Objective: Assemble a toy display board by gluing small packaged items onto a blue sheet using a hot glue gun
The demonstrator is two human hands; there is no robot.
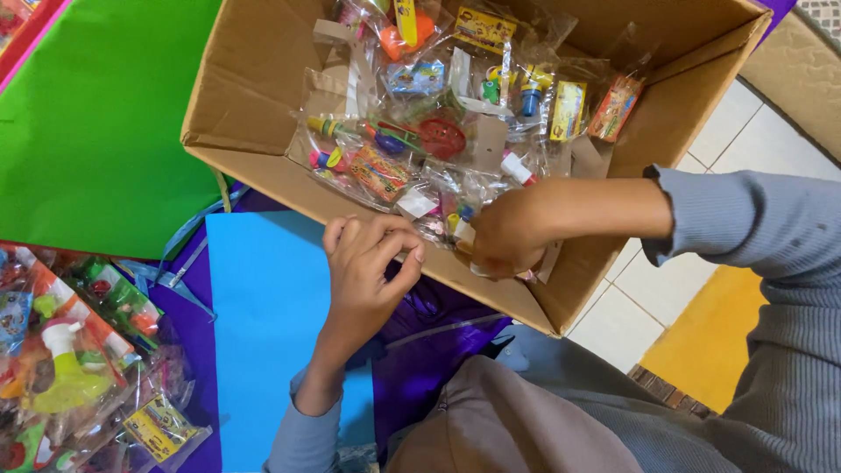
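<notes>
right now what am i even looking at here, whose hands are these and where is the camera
The camera sits on a person's head and looks down, so both hands are their own. The right hand reaches into a cardboard box full of small toys in clear plastic packets and seems to grip one near the box's front wall. The left hand rests at that wall's outer edge, fingers curled. Under the box lie a blue sheet and a green sheet. More toy packets are piled at lower left.
</notes>
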